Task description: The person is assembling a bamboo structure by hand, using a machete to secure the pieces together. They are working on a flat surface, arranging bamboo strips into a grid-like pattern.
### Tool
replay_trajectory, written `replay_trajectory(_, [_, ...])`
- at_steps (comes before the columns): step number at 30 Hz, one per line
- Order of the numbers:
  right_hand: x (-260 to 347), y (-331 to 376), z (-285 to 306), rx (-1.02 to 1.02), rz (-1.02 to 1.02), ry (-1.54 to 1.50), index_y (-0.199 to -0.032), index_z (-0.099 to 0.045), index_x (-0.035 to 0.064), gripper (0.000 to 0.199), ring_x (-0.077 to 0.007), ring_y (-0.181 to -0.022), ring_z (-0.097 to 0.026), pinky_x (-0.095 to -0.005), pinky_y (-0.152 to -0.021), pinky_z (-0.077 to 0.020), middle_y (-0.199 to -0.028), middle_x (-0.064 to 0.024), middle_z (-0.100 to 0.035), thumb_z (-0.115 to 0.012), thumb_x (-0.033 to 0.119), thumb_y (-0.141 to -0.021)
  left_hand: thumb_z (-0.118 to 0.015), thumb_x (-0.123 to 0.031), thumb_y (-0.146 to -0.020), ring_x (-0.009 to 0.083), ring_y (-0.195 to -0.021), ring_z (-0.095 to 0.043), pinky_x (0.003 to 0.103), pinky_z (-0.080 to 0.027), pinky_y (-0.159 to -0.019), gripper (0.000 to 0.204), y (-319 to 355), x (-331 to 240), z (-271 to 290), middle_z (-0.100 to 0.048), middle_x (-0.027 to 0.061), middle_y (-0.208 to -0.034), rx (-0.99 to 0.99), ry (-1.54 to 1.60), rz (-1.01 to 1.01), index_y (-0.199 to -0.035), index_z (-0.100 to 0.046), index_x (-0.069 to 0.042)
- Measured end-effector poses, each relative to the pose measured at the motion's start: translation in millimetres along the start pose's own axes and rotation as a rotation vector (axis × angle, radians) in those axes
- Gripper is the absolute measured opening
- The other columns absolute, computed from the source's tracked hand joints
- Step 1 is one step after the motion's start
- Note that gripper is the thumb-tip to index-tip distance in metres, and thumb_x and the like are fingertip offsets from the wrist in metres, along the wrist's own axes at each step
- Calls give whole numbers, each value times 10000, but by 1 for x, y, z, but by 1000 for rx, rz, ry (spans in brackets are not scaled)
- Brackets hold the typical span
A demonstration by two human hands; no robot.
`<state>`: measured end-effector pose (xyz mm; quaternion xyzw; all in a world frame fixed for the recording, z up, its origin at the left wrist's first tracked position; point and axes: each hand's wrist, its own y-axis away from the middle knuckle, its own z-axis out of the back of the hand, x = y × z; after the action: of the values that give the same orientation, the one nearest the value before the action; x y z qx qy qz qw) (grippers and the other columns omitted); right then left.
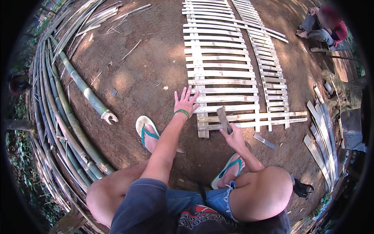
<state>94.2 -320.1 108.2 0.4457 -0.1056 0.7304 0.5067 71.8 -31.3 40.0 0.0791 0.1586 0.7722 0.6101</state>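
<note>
white lettering (pixel 189 222) on dark shirt (pixel 167 224); right hand (pixel 235 138) grips flat piece (pixel 223 118)

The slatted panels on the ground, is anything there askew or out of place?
Possibly: near the far end, pale strips slant across the gap between the wide panel and the narrow one. They look odd because they jut past the narrow panel's right edge, unlike its neighbouring slats.

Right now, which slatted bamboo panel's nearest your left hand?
The wider slatted bamboo panel, left hand at its edge; the narrower panel lies farther right.
</note>
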Motion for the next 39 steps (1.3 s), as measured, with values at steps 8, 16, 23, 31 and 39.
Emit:
replay_trajectory(8, [-51, 46, 97, -118, 9, 192, -1150, -672, -3, 416, -378, -839, -715, -474, -783, -539, -885, -231, -723, -741, 300, -874, -472, -599, -1003, 303, -1609, -30, 651, -64, -1249, 835, 70, -37, -2, -48, 79, -1749, 174, 334, 207, -1658, -195, -161])
replay_trajectory(16, [-112, 65, 124, -202, -263, 35, -1150, -666, 84, 388, -154, -582, -592, -361, -561, -485, -701, -55, -656, -796, 330, -879, -565, -585, -963, 350, -1566, -220, 583, -194, -1252, 839, 80, -24, 5, -375, 139, -1642, 41, 638, 464, -1614, -318, -118])
replay_trajectory(23, [-61, 4, 98, 0, -95, -75, -1058, -693, 20, 332, -192, -820, -643, -354, -822, -530, -852, -75, -693, -832, 123, -774, -614, -423, -970, 386, -1288, -591, 456, -453, -1103, 611, 21, 3, -15, -661, 233, -1326, -229, 974, 567, -1441, -556, -38])
replay_trajectory(31, [-34, -61, 1, 294, 165, -135, -1297, -618, -27, 577, -357, -1212, -622, -405, -1052, -482, -1294, -199, -641, -796, 125, -770, -597, -352, -1037, 168, -799, -719, 296, -533, -676, 419, -9, 8, -53, -742, 92, -1039, -278, 1470, 671, -1222, -700, 10])
replay_trajectory(39, [-13, -80, 1, 395, 98, -77, -1265, -616, -36, 536, -372, -1164, -627, -419, -1005, -496, -1249, -224, -629, -768, 130, -778, -571, -233, -1051, 134, -780, -694, 279, -524, -667, 281, -2, 25, -50, -718, 54, -929, -354, 1566, 582, -1181, -716, -31])
